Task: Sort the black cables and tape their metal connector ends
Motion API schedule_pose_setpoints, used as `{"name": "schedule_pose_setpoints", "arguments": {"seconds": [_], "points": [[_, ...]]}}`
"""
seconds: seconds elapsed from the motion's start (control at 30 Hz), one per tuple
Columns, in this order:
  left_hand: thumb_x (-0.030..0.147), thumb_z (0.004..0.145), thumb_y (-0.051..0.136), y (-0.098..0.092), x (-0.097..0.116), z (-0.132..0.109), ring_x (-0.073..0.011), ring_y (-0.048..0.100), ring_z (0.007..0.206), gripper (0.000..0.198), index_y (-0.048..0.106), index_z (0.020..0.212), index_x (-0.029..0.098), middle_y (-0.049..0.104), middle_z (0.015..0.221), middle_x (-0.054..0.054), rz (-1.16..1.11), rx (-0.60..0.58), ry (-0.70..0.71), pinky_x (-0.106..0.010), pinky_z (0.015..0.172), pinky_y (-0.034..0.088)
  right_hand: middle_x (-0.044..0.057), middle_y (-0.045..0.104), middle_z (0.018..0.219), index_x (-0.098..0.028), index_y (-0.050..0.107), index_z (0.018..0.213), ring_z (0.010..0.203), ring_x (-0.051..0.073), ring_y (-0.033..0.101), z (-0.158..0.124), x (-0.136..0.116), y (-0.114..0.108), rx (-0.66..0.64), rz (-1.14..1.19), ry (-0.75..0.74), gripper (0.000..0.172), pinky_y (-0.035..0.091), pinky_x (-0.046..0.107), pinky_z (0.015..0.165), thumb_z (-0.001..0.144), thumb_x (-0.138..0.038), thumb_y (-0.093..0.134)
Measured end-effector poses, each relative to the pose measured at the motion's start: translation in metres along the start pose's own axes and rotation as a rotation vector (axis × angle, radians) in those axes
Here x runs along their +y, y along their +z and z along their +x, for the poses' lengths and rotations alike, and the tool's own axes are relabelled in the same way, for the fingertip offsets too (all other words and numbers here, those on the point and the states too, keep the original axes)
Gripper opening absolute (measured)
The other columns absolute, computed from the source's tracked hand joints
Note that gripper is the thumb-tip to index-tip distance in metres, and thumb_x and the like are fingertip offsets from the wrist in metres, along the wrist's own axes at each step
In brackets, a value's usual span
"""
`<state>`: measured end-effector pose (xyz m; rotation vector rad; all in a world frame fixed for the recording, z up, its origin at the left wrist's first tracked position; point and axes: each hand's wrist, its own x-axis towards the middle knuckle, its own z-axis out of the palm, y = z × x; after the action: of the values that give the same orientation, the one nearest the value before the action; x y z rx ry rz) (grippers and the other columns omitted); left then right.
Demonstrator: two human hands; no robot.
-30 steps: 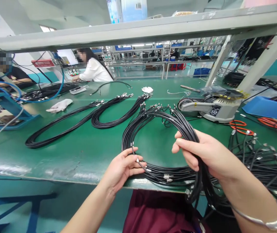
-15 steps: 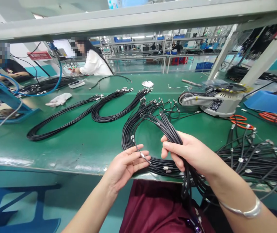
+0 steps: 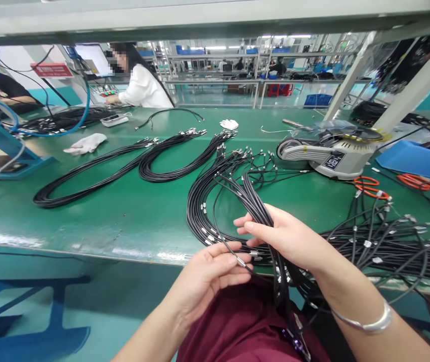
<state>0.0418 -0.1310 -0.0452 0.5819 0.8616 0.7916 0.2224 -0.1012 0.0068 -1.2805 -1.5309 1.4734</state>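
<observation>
Right hand (image 3: 278,229) and its cable bundle (image 3: 254,198) have moved closer to the left hand (image 3: 215,266) since the earlier frame. Fingers of the right are wrapped around the bundle, which runs from the centre of the frame down past the table (image 3: 132,229) edge, lower centre. Left thumb and fingers lightly pinch a single cable (image 3: 221,233) at its metal sleeve (image 3: 241,262). Judgement: maintain a snug right grasp, keep the single cable apart and untwisted, and avoid snagging the sleeve on the coil (image 3: 195,201) behind.

green bench (image 3: 139,221): black cable bundles (image 3: 195,208), white glove (image 3: 86,144), grey machine (image 3: 337,162).
</observation>
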Motion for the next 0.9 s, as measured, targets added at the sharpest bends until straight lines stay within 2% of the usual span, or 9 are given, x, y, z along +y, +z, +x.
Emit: {"name": "schedule_pose_setpoints", "arguments": {"seconds": [0.1,0.23,0.33,0.43,0.53,0.63,0.73,0.8,0.9], "points": [[0.015,0.077,0.067,0.002,-0.008,-0.002,-0.0201,0.069,0.083,0.028,0.064,0.104,0.009,0.069,0.101,-0.016,-0.009,-0.004,-0.022,-0.034,0.081,0.056,0.009,0.066,0.103,-0.017,0.054,0.091,0.09,0.019,0.065,0.0,0.001,0.0,-0.018,0.021,-0.015,0.017,0.053,0.032,0.075,0.084,-0.032,0.057],[0.013,0.076,0.068,0.0,-0.008,-0.003,-0.0187,0.068,0.083,0.033,0.062,0.108,0.009,0.069,0.101,-0.015,-0.027,-0.003,0.018,-0.033,0.082,0.055,0.009,0.066,0.102,-0.017,0.052,0.09,0.086,0.018,0.066,-0.001,0.0,0.001,-0.036,0.076,-0.011,0.014,0.054,0.032,0.074,0.085,-0.029,0.056],[0.011,0.074,0.07,-0.001,-0.004,-0.001,-0.016,0.068,0.079,0.037,0.06,0.11,0.009,0.069,0.099,-0.015,-0.015,0.008,0.083,-0.027,0.077,0.055,0.008,0.066,0.099,-0.017,0.051,0.089,0.087,0.018,0.066,-0.002,0.0,0.004,-0.06,0.057,0.044,0.014,0.053,0.033,0.076,0.085,-0.03,0.055],[0.008,0.072,0.07,-0.002,0.006,0.005,-0.0119,0.065,0.068,0.036,0.058,0.105,0.009,0.07,0.088,-0.012,-0.011,0.096,0.163,-0.021,0.066,0.054,0.006,0.065,0.095,-0.018,0.049,0.089,0.086,0.018,0.066,-0.002,0.003,0.007,-0.088,0.047,0.103,0.015,0.053,0.033,0.075,0.086,-0.032,0.053],[0.005,0.071,0.069,-0.002,0.024,0.015,-0.0102,0.063,0.064,0.04,0.055,0.108,0.011,0.07,0.083,-0.009,-0.038,0.119,0.224,-0.019,0.06,0.052,0.003,0.065,0.088,-0.02,0.047,0.09,0.072,0.015,0.067,-0.001,0.007,0.01,-0.13,0.075,0.122,0.015,0.054,0.03,0.066,0.086,-0.034,0.051],[0.002,0.071,0.066,-0.005,0.042,0.027,-0.0094,0.063,0.062,0.038,0.055,0.106,0.011,0.069,0.081,-0.007,-0.064,0.138,0.242,-0.019,0.06,0.052,0.0,0.063,0.074,-0.019,0.046,0.088,0.054,0.011,0.06,-0.001,0.009,0.012,-0.167,0.098,0.082,0.013,0.052,0.026,0.056,0.086,-0.031,0.05],[0.004,0.072,0.067,-0.006,0.048,0.032,-0.0106,0.064,0.067,0.027,0.061,0.098,0.01,0.069,0.08,-0.007,-0.079,0.188,0.246,-0.02,0.064,0.051,-0.001,0.062,0.069,-0.019,0.045,0.086,0.052,0.01,0.057,-0.002,0.009,0.012,-0.146,0.128,0.056,0.012,0.051,0.026,0.056,0.085,-0.029,0.051],[0.013,0.074,0.068,-0.004,0.043,0.029,-0.0112,0.062,0.067,0.016,0.064,0.089,0.008,0.067,0.077,-0.007,-0.014,0.13,0.212,-0.021,0.065,0.05,0.0,0.064,0.071,-0.018,0.046,0.085,0.055,0.011,0.058,-0.002,0.008,0.012,-0.131,0.137,0.065,0.013,0.052,0.027,0.058,0.084,-0.03,0.053],[0.023,0.078,0.066,0.004,0.027,0.02,-0.0109,0.059,0.063,0.016,0.065,0.073,0.008,0.063,0.067,-0.005,0.128,-0.085,0.145,-0.023,0.065,0.048,0.001,0.064,0.071,-0.018,0.047,0.083,0.059,0.011,0.061,-0.002,0.006,0.012,-0.13,0.138,0.081,0.014,0.051,0.026,0.059,0.083,-0.03,0.055]]}}
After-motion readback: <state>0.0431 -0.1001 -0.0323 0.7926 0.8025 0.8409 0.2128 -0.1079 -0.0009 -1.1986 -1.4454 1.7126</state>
